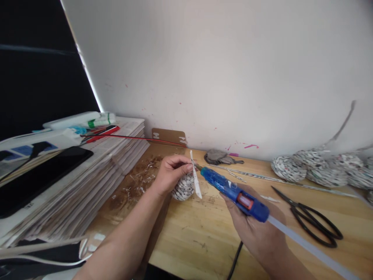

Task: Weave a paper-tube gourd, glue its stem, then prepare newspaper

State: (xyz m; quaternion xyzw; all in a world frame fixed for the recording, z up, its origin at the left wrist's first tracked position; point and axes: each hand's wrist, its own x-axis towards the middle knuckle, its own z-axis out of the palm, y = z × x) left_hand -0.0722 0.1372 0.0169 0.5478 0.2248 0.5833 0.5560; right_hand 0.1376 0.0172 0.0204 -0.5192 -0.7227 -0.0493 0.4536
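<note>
The left arm (125, 233) was stretched up and forward over the counter (180, 237), slanting from the bottom of the view toward the middle. At its end, the left hand (171, 173) was bent a little inward, with the back of the wrist facing up. Its thumb and pointing finger were pinched together on a thin white paper strip (196, 182), and the other fingers were curled out of sight. The strip stood tilted, with a short bit poking up above the fingers and a longer bit hanging down. Just under that hand was a small woven ball (183, 188) with black and white marks, and the strip lay in front of its right side. The right arm slanted in from the bottom right. The right hand (258, 233) was wrapped around a blue glue gun (224, 186) from below, so most of its fingers were hidden. The gun pointed up and to the left, and its tip was right by the strip, close to the left thumb; I cannot tell if the tip touched it. A long, cloudy glue stick (305, 244) stuck out of the back of the gun, over the right wrist. To the right of that hand, black scissors (313, 221) lay on the counter with the blades a bit apart. More woven balls (291, 169) sat near the wall, and a tall pile of papers (116, 182) stood to the left of the left arm.
</note>
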